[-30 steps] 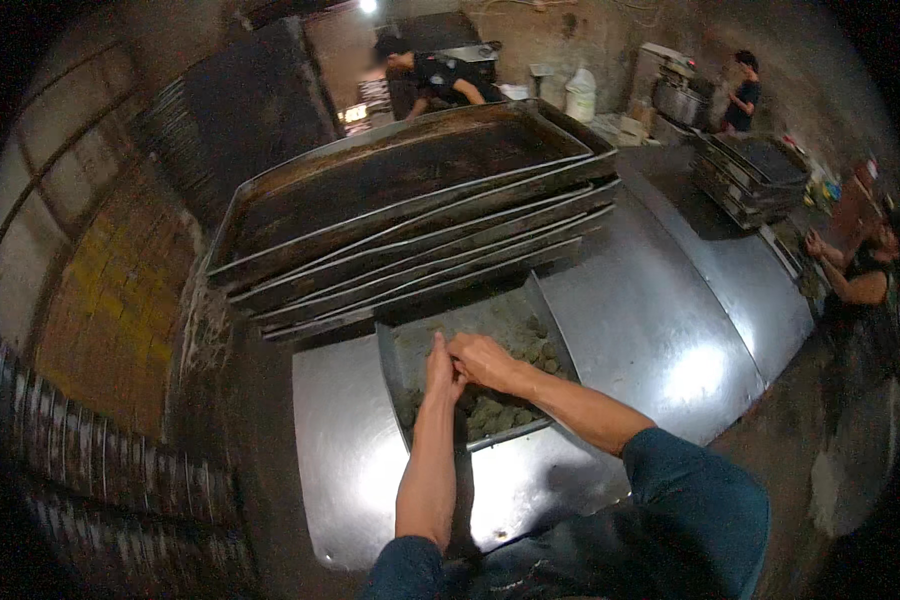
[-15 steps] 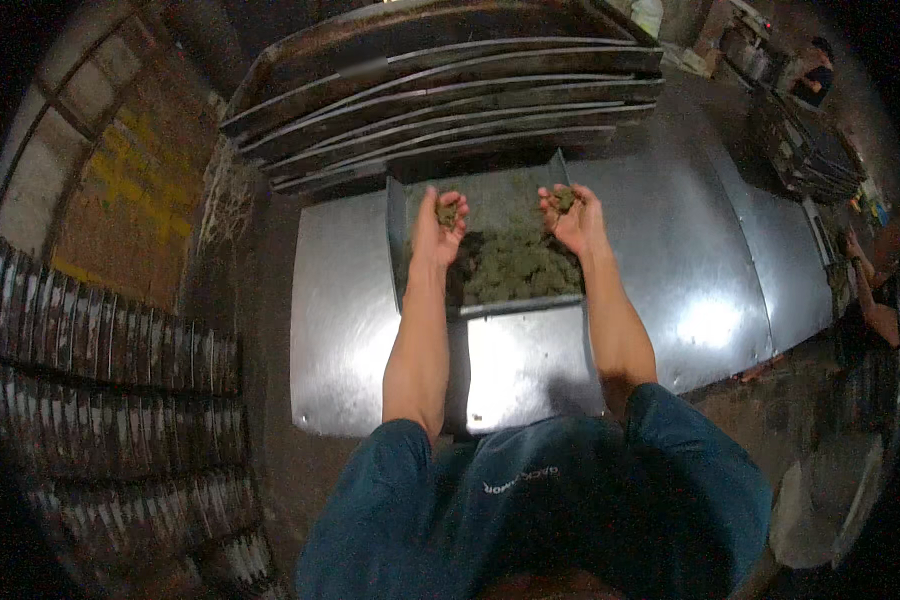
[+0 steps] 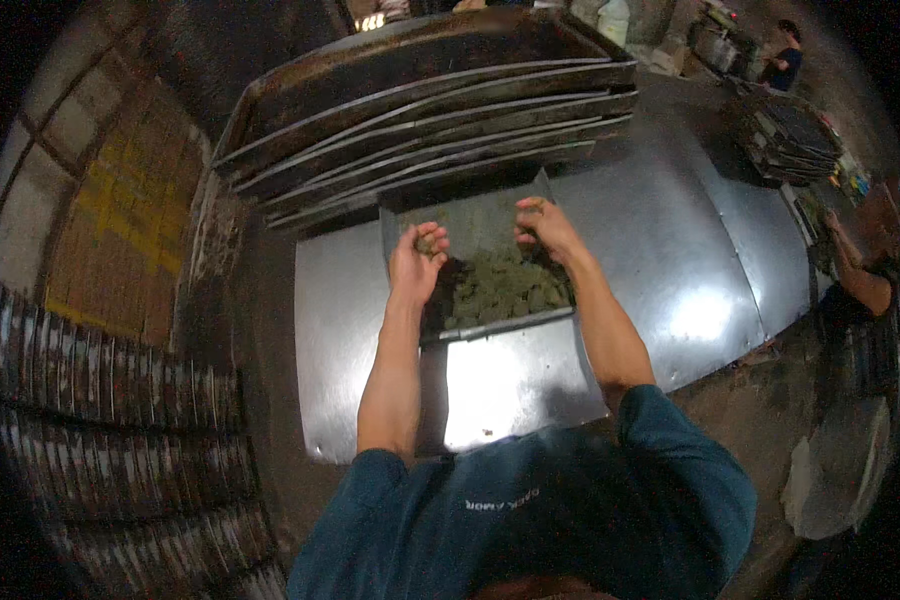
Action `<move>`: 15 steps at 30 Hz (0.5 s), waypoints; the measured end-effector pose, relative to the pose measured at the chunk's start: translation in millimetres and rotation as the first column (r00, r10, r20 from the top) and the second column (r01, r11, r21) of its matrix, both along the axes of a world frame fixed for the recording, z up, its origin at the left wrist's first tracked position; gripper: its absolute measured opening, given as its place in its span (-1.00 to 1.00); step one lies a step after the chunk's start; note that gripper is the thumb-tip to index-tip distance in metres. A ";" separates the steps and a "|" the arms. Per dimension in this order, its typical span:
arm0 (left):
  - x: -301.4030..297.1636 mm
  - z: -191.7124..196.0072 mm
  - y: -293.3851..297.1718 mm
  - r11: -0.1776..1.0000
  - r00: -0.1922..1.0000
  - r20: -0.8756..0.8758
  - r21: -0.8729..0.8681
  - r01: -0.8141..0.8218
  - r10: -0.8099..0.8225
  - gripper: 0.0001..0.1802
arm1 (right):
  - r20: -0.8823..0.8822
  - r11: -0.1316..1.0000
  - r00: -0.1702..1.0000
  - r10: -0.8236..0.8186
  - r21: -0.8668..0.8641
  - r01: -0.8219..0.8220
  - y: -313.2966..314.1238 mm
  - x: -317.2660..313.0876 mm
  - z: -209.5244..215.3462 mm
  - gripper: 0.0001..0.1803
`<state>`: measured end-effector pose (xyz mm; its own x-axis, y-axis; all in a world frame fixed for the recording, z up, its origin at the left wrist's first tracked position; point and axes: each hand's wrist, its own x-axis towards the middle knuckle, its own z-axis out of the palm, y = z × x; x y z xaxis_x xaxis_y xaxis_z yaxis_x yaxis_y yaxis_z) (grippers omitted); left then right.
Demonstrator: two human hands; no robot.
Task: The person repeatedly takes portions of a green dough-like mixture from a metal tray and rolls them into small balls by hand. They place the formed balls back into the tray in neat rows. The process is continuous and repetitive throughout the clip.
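Note:
A shallow metal tray (image 3: 511,326) lies on the sheet-metal table in front of me. Crumbly greenish lumps (image 3: 505,285) are heaped in its near part, and a thinner scatter covers the far part. My left hand (image 3: 417,262) is over the tray's left side, palm turned up and inward, its fingers curled round a small greenish clump (image 3: 427,244). Over the right side, my right hand (image 3: 547,228) has its back toward me and its fingers bent in. Whatever those fingers hold is hidden.
Stacked long dark metal trays (image 3: 420,110) stand just beyond the table (image 3: 660,240). Rows of dark slatted racks (image 3: 110,410) line the left. Another stack of trays (image 3: 788,140) sits at the far right, with a co-worker (image 3: 855,270) near the right edge and another person (image 3: 785,60) farther back.
My right hand has turned from palm-up, with a clump showing, to back-of-hand toward me, and the clump is out of sight. My left hand still holds its clump. The whole view has shifted slightly.

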<state>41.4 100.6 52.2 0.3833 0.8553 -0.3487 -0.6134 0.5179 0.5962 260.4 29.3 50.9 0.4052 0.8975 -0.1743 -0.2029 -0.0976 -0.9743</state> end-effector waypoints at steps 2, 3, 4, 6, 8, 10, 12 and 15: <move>-1.8 4.4 0.0 0.990 0.998 -0.059 0.138 0.028 -0.020 -0.75 | 0.656 0.999 0.754 0.030 -0.007 -0.034 20.1 18.4 -32.4 -0.74; -4.2 2.3 -3.4 0.978 0.996 -0.082 0.206 0.039 -0.022 -0.75 | 0.881 0.999 0.472 0.039 -0.025 -0.037 35.6 30.3 -58.5 -0.73; -3.9 5.3 -10.4 0.975 0.993 -0.116 0.215 0.055 -0.030 -0.76 | 0.968 0.994 0.226 0.112 -0.110 -0.018 47.7 32.5 -77.0 -0.72; -17.0 -0.7 -26.6 0.980 0.984 -0.163 0.172 0.098 -0.070 -0.78 | 0.944 0.946 0.064 0.324 -0.321 -0.046 55.9 12.7 -74.4 -0.80; -31.9 -22.7 -36.8 0.986 0.988 -0.133 0.132 0.098 -0.080 -0.78 | 0.912 0.916 0.113 0.395 -0.400 0.024 57.5 -5.4 -78.4 -0.81; -39.6 -26.3 -45.7 0.992 0.992 -0.065 0.056 0.116 -0.113 -0.74 | 0.912 0.911 -0.027 0.410 -0.411 -0.028 57.0 -1.0 -95.2 -0.83; -46.0 -36.4 -42.9 0.990 0.990 -0.007 0.027 0.141 -0.141 -0.70 | 0.924 0.925 0.121 0.362 -0.372 0.072 63.0 16.1 -98.6 -0.81; -55.2 -42.7 -31.8 0.992 0.986 -0.103 -0.033 0.125 -0.128 -0.57 | 0.771 0.941 0.543 0.333 -0.306 -0.143 53.2 -19.6 -44.5 -0.76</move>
